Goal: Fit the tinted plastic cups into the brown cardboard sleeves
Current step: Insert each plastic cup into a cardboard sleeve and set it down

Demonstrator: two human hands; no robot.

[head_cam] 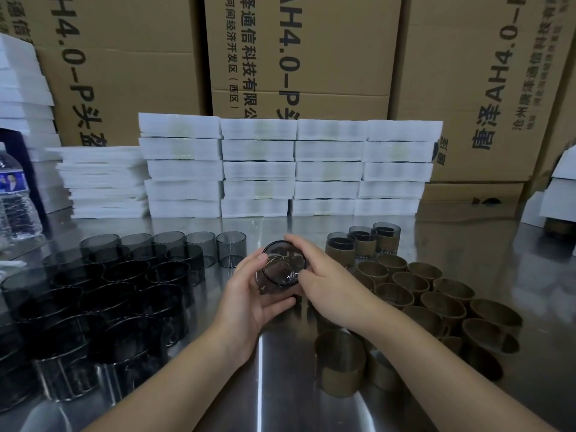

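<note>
Head view: nearest, empty sleeves (339, 363) stand at the right of the steel table (280, 385), with bare cups (124, 300) massed at the left. Mid-table, the left hand (249, 297) cradles one cup (282, 269) from below, and the right hand (324, 275) grips its side. No sleeve shows on it. Best to keep the cup square to its sleeve and press evenly. Beyond stand three sleeved cups (364, 241).

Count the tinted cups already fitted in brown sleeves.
3, clustered back right beyond the empty sleeves: left sleeved cup, middle sleeved cup, right sleeved cup. More may be hidden.
</note>
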